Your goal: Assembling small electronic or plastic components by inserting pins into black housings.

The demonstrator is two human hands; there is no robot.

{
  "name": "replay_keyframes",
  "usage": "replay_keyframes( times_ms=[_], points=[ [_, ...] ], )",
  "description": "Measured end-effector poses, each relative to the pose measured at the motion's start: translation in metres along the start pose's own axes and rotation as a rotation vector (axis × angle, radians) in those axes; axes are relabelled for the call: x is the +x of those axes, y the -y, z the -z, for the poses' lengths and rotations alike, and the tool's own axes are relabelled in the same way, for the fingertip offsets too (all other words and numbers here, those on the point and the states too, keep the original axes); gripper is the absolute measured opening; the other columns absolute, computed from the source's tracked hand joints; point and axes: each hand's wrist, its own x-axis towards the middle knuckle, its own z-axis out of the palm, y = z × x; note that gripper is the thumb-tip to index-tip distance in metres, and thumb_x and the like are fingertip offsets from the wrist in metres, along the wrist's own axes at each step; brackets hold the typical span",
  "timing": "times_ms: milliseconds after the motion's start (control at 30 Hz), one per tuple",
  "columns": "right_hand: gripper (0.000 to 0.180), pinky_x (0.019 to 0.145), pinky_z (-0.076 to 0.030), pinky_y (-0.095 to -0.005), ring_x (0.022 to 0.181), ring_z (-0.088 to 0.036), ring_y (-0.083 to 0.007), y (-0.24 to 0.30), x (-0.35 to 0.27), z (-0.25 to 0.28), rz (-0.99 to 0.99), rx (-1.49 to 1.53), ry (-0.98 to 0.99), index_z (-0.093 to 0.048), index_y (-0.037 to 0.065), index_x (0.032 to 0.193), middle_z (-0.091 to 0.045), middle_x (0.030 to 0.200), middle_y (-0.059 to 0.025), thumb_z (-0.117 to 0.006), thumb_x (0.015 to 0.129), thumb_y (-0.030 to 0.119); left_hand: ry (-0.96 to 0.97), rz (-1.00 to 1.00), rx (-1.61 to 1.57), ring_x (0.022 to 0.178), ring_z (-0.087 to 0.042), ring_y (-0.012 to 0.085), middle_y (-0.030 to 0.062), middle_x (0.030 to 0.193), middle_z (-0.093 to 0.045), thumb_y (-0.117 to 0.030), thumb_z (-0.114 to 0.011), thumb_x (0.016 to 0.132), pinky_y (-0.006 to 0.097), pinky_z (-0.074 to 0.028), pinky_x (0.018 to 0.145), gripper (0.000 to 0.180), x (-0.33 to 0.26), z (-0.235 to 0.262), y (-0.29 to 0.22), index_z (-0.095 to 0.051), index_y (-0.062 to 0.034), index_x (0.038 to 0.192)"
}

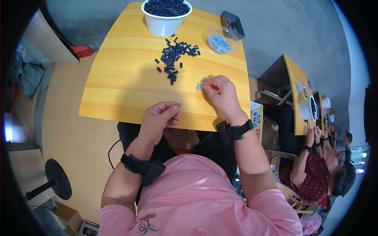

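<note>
Head view: right hand point(221, 93) picking at small metal clips point(201, 86) on desk point(118, 84), grip pinching together on one. Left hand point(159, 118) resting at near desk edge, fingers curling shut, seemingly empty. Black pieces point(175, 55) lying loose mid-desk. Step looks like pairing clip with piece; next likely needing left hand reaching for one. White tub point(165, 21) holding more pieces; clear bowl point(220, 39) holding clips.

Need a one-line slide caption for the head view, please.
Right hand pinches small metal clips on a wooden table; left hand rests closed near black pieces.
</note>
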Motion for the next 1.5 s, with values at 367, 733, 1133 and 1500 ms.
replay_keyframes(
  times_ms=[367, 733, 1133, 1500],
  points=[
    [0.006, 0.067, -0.047, -0.0365, 0.077, -0.056, -0.0299, -0.006, 0.041, -0.005, 0.215, -0.255, 0.22, -0.064, 0.006, 0.074, -0.056, 0.073, -0.0116, -0.061, 0.069, 0.004, 0.016, 0.01, -0.025, 0.065, -0.057, 0.0072, 0.003, 0.077, -0.061, -0.016, -0.064, 0.084, 0.019, -0.048, 0.058, 0.023, 0.005, 0.003, -0.002, -0.062, 0.0007, 0.1],
    [0.007, 0.067, -0.048, -0.0355, 0.077, -0.057, -0.0291, -0.008, 0.05, -0.005, 0.213, -0.225, 0.266, -0.066, 0.006, 0.074, -0.058, 0.075, -0.0114, -0.062, 0.068, 0.003, 0.044, 0.027, -0.031, 0.066, -0.058, 0.0075, 0.0032, 0.079, -0.062, -0.017, -0.065, 0.084, 0.019, -0.049, 0.06, 0.024, 0.006, 0.002, -0.005, -0.062, 0.0016, 0.099],
    [0.004, 0.067, -0.047, -0.0369, 0.076, -0.056, -0.0306, -0.007, 0.052, -0.009, 0.258, -0.222, 0.306, -0.062, 0.004, 0.072, -0.057, 0.073, -0.0123, -0.059, 0.069, 0.002, 0.048, 0.017, -0.029, 0.067, -0.058, 0.0083, 0.0038, 0.08, -0.061, -0.016, -0.064, 0.085, 0.02, -0.05, 0.061, 0.024, 0.006, 0.002, -0.005, -0.061, 0.003, 0.099],
    [0.005, 0.064, -0.046, -0.0387, 0.073, -0.056, -0.0326, 0.002, 0.062, -0.017, 0.237, -0.376, 0.363, -0.056, 0.002, 0.069, -0.057, 0.071, -0.0155, -0.059, 0.067, 0.006, 0.021, 0.007, -0.015, 0.067, -0.059, 0.0087, 0.0037, 0.078, -0.062, -0.015, -0.063, 0.085, 0.02, -0.049, 0.06, 0.022, 0.005, 0.001, -0.003, -0.062, 0.0007, 0.1]
  ],
)
